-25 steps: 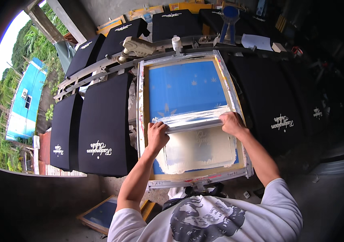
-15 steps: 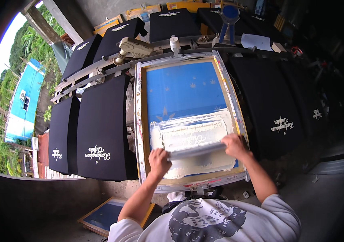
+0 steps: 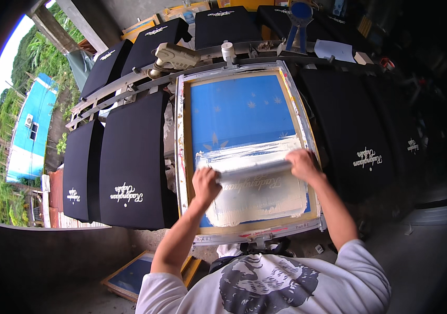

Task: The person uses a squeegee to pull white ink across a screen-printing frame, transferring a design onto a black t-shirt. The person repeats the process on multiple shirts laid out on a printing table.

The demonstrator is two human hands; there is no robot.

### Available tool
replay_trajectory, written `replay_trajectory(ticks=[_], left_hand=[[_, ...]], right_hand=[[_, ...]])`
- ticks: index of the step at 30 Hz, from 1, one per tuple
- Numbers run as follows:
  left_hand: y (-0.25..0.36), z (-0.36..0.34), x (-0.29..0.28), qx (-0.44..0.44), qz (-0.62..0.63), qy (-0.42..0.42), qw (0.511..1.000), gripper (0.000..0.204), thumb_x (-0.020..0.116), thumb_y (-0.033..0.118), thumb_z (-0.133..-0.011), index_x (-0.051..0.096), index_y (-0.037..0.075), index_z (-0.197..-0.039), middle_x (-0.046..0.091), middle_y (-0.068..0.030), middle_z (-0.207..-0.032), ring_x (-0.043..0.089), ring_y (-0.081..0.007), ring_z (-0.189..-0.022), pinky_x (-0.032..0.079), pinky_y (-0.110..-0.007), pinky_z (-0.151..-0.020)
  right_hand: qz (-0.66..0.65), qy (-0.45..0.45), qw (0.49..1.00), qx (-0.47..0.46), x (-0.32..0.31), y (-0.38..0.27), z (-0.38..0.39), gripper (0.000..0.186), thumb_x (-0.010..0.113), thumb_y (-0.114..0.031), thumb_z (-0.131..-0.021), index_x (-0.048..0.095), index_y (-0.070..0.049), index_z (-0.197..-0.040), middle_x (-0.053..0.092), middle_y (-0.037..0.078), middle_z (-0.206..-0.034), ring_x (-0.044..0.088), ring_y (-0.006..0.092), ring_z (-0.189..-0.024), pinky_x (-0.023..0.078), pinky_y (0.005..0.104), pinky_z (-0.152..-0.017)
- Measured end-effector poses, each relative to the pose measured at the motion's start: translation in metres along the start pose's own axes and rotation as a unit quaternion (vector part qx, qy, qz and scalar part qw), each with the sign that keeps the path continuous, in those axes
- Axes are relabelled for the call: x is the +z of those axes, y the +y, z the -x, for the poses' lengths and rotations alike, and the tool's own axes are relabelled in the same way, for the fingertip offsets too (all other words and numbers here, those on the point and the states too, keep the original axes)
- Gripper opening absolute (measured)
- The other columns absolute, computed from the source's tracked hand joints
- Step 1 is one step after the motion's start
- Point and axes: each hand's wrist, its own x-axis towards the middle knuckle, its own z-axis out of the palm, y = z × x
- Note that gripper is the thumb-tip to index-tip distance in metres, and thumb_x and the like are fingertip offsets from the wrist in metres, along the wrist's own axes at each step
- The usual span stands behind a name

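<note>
My left hand (image 3: pixel 206 184) and my right hand (image 3: pixel 303 163) are both closed around the ends of a screen-printing squeegee (image 3: pixel 255 171). Its bar is blurred and lies crosswise, with the right end slightly higher in the picture. Under it is the blue mesh of a printing screen (image 3: pixel 234 112), set in a paint-spattered frame (image 3: pixel 180 131). White ink (image 3: pixel 255 206) coats the near half of the mesh, with thick streaks just beyond the squeegee. Mirrored lettering shows faintly through the ink beside the bar. The squeegee's lower edge is hidden.
Black shirts (image 3: pixel 134 157) with white lettering lie on boards left, right (image 3: pixel 346 125) and behind. A beige heat gun (image 3: pixel 173 56) and a blue round-topped stand (image 3: pixel 301 29) sit on the rail beyond the screen. Another framed screen (image 3: pixel 131 275) rests low at the left.
Both hands have pushed the squeegee away from me, up the screen. Ink now covers the area nearer me more evenly, and the streaked band has moved farther off.
</note>
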Motion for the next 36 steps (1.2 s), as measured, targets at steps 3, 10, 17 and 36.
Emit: replay_trajectory(ticks=[3, 10, 17, 36], left_hand=[[0.05, 0.072, -0.043, 0.001, 0.057, -0.037, 0.998, 0.032, 0.07, 0.003, -0.045, 0.061, 0.012, -0.075, 0.052, -0.0024, -0.072, 0.051, -0.0239, -0.064, 0.038, -0.038, -0.059], [0.031, 0.04, -0.043, -0.017, 0.04, -0.029, 0.999, 0.024, 0.063, -0.003, -0.051, 0.064, 0.009, -0.072, 0.055, -0.0054, -0.07, 0.056, -0.0275, -0.067, 0.04, -0.039, -0.062], [-0.049, -0.028, -0.015, -0.02, -0.021, 0.029, 0.999, 0.021, 0.064, -0.005, -0.057, 0.062, 0.007, -0.073, 0.055, -0.0078, -0.074, 0.057, -0.0308, -0.073, 0.043, -0.041, -0.064], [-0.002, -0.059, 0.037, -0.026, 0.008, 0.048, 0.998, 0.021, 0.065, -0.002, -0.059, 0.066, 0.009, -0.076, 0.059, -0.0063, -0.077, 0.06, -0.0292, -0.077, 0.042, -0.041, -0.068]], right_hand=[[-0.004, -0.019, 0.999, 0.047, -0.02, -0.061, 0.071, 0.021, 0.057, 0.01, -0.065, 0.066, -0.003, -0.08, 0.068, 0.016, -0.078, 0.066, 0.0374, -0.075, 0.051, 0.0429, -0.063], [-0.007, -0.053, 0.998, 0.042, -0.014, -0.044, 0.054, 0.012, 0.058, 0.005, -0.063, 0.06, -0.003, -0.071, 0.064, 0.018, -0.073, 0.065, 0.0394, -0.075, 0.049, 0.0487, -0.066], [0.014, -0.012, 1.0, -0.001, 0.036, 0.006, -0.067, 0.013, 0.055, 0.007, -0.064, 0.06, -0.002, -0.072, 0.06, 0.019, -0.073, 0.062, 0.0416, -0.075, 0.047, 0.0489, -0.065], [0.025, 0.005, 1.0, 0.016, -0.022, 0.041, -0.046, 0.022, 0.056, 0.01, -0.069, 0.07, -0.001, -0.081, 0.069, 0.018, -0.082, 0.068, 0.0389, -0.08, 0.054, 0.0447, -0.07]])
